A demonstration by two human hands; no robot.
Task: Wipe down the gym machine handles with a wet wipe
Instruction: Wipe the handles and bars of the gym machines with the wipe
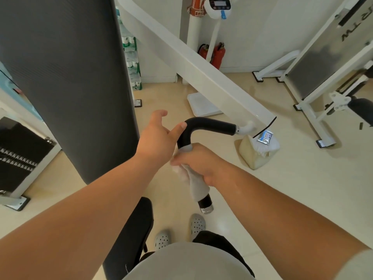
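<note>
A bent black machine handle (210, 125) hangs from the end of a white arm (193, 65) in the middle of the view. My right hand (198, 161) grips its lower, downward part through a white wet wipe (196, 183), which is wrapped round the grip and trails below my fist. Below the wipe the handle's black end and chrome cap (205, 205) show. My left hand (159, 136) rests against the bend of the handle with its fingers fairly straight and the thumb touching the black grip.
A tall dark back pad (66, 77) stands close on the left, with a black seat (131, 235) below. A pack of wipes (265, 137) lies on a white-wrapped bundle (258, 152) on the floor to the right. Another white machine frame (314, 81) stands far right.
</note>
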